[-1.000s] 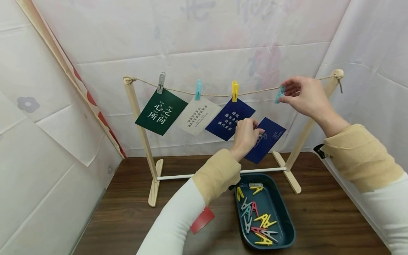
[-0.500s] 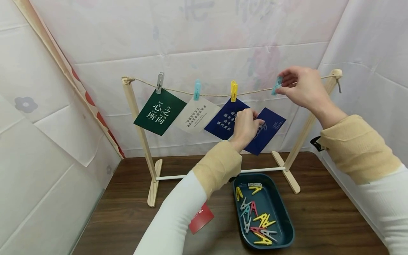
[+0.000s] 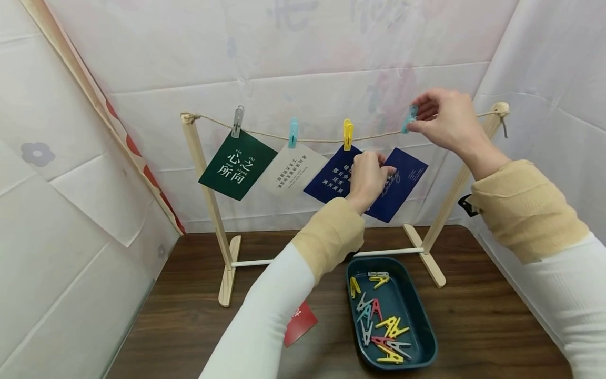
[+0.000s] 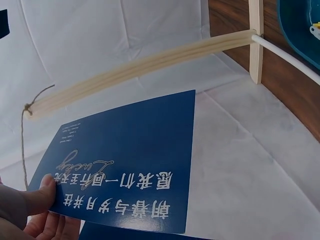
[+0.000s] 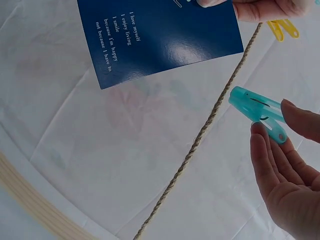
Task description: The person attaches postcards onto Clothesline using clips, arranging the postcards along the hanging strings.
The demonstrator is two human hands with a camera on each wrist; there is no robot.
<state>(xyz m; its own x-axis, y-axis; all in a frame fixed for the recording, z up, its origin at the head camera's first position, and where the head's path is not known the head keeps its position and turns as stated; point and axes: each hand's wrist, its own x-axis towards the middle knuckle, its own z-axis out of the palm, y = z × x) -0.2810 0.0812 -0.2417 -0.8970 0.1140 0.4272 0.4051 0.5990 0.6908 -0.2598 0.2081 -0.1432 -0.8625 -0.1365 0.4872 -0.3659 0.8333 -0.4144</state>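
Between thumb and fingers, my left hand (image 3: 368, 179) pinches a dark blue card (image 3: 400, 181) by its left edge. White lettering covers the card (image 4: 130, 155) in the left wrist view. My right hand (image 3: 452, 121) pinches a light blue clothespin (image 3: 409, 119) by its handles, close to the twine (image 5: 195, 145). In the right wrist view the clothespin (image 5: 257, 112) is beside the twine, and the card's corner is just below the line in the head view. Left of my hands hang a green card (image 3: 238, 166), a cream card (image 3: 291, 171) and another blue card (image 3: 333, 176), each clipped by a clothespin.
The twine runs between two wooden posts (image 3: 208, 189) joined low down by a white rod (image 3: 253, 262). A dark teal tray (image 3: 428, 342) with several coloured clothespins stands on the wooden table (image 3: 175, 316). A red card (image 3: 300, 323) lies partly behind my left sleeve.
My left hand has raised the blue card toward the twine. My right hand has moved up and slightly left with the light blue clothespin. The hanging cards have hardly moved.
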